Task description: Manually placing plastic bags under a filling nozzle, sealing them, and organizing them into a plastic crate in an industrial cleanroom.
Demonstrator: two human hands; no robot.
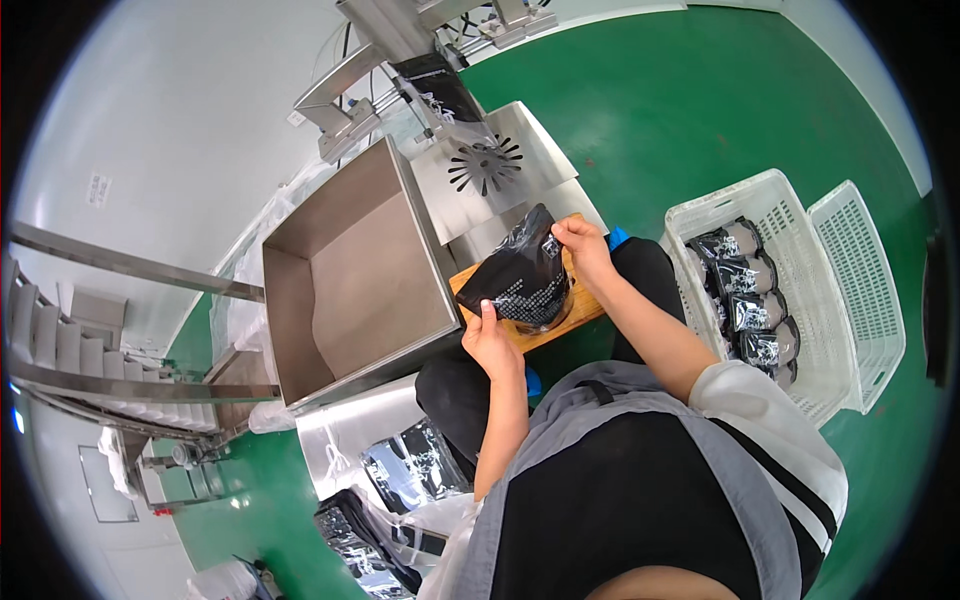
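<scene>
A glossy black pouch with pale print is stretched between my two hands, above a wooden board. My left hand pinches its lower left corner, thumb on top. At the upper right corner, my right hand grips the edge of the pouch with closed fingers. The lower part of the pouch looks rounded near the board; its contents are hidden. Just beyond it is a steel machine plate with a slotted round opening. Another black pouch hangs at the machine's metal spout.
Left of the board stands a deep steel tray. On my right, a white plastic crate holds several filled black pouches, beside a perforated white panel. Stacks of flat pouches lie on a steel surface at lower left.
</scene>
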